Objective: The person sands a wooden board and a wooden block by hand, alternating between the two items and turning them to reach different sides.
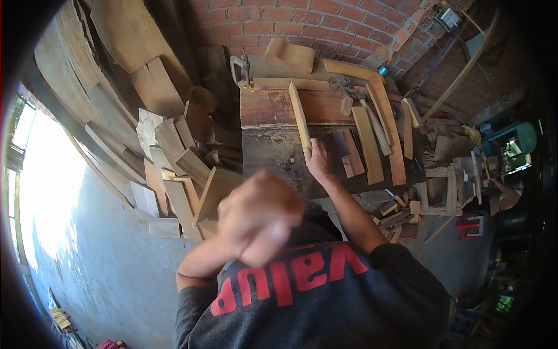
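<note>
My right hand (317, 160) is closed round the near end of a narrow wooden strip (299, 113). The strip slants up and away over the dark worktable (261, 154), its far end by the reddish board (267, 109). Close to the camera, my left hand (261, 218) is raised in front of my chest and blurred. Its fingers look curled into a fist; whatever they may hold is hidden. Right of the strip lie a short two-toned wood block (349, 152) and a longer light board (368, 145).
A C-clamp (240, 71) grips the table's back left corner. A curved wood block (289, 55) sits behind, near the brick wall (325, 26). Stacked planks (168, 139) crowd the left side. Offcuts (401, 218) and a red stool (469, 225) stand at right.
</note>
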The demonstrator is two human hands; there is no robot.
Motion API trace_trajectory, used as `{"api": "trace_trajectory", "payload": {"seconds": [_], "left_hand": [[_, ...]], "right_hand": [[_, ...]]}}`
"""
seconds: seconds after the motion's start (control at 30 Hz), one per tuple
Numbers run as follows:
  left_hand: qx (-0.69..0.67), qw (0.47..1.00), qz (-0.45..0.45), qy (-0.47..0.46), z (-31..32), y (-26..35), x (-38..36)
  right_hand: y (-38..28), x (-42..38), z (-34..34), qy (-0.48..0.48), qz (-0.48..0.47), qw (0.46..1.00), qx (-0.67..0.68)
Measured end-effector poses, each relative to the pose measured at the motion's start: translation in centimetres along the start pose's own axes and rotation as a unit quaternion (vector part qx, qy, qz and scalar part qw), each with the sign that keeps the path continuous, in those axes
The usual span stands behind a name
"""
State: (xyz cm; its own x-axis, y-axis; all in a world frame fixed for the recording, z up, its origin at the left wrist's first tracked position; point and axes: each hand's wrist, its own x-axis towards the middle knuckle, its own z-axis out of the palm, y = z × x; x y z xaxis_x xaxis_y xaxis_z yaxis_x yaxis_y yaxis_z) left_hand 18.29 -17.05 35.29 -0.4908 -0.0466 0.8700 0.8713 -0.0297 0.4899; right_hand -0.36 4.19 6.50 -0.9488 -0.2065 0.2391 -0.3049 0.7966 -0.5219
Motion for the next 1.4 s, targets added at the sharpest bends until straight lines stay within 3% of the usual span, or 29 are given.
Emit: {"api": "trace_trajectory", "payload": {"seconds": [0.13, 0.33, 0.43, 0.5, 0.57, 0.7, 0.83, 0.97, 1.03, 1.07, 1.1, 1.13, 1.23, 1.33, 1.4], "left_hand": [[0.063, 0.928, -0.366, 0.033, 1.2, -7.7, -6.2], [0.202, 0.858, -0.461, -0.104, 1.4, -18.8, -20.7], [0.28, 0.859, -0.406, -0.138, 3.3, -20.9, -23.4], [0.254, 0.844, -0.447, -0.15, 4.9, -22.1, -23.5], [0.333, 0.842, -0.405, -0.13, 6.7, -23.0, -23.0], [0.338, 0.843, -0.397, -0.134, 9.0, -26.8, -22.7], [0.39, 0.802, -0.444, -0.082, 10.4, -29.1, -21.7], [0.415, 0.788, -0.454, -0.037, 11.0, -29.4, -20.5], [0.431, 0.796, -0.425, 0.001, 11.1, -29.5, -20.3], [0.415, 0.808, -0.417, 0.019, 11.1, -29.6, -20.2], [0.422, 0.805, -0.416, 0.021, 11.0, -29.7, -20.0], [0.392, 0.826, -0.4, 0.059, 11.0, -29.8, -19.9], [0.294, 0.853, -0.417, 0.108, 10.8, -29.2, -18.9], [0.249, 0.857, -0.435, 0.114, 10.7, -28.5, -19.3], [0.25, 0.856, -0.435, 0.121, 10.7, -27.8, -20.4]], "right_hand": [[-0.7, 0.1, 0.2, 0.023, -0.012, 0.999, -0.024], [-1.4, -0.3, 0.1, -0.002, 0.013, 0.999, -0.045], [-1.0, -0.1, 0.0, -0.038, 0.032, 0.998, -0.047], [-0.8, 0.2, -0.2, -0.066, 0.053, 0.995, -0.044], [-0.7, 0.4, -0.4, -0.089, 0.065, 0.992, -0.056], [-0.8, 0.9, -0.7, -0.125, 0.077, 0.989, -0.03], [-0.8, 1.1, -1.8, -0.172, 0.049, 0.983, 0.032], [-0.1, 1.0, -4.2, -0.136, 0.025, 0.987, 0.081], [1.7, 1.5, -5.6, -0.017, -0.049, 0.998, -0.019], [2.6, 1.7, -6.3, 0.007, 0.006, 0.999, -0.036], [3.6, 2.1, -7.7, 0.029, -0.002, 0.986, -0.163], [5.6, 2.2, -7.9, 0.04, 0.029, 0.977, -0.208], [7.4, 3.0, -9.3, -0.047, 0.146, 0.948, -0.279], [7.6, 2.9, -8.9, -0.132, 0.159, 0.938, -0.278], [8.0, 2.4, -7.6, -0.115, 0.155, 0.946, -0.26]]}}
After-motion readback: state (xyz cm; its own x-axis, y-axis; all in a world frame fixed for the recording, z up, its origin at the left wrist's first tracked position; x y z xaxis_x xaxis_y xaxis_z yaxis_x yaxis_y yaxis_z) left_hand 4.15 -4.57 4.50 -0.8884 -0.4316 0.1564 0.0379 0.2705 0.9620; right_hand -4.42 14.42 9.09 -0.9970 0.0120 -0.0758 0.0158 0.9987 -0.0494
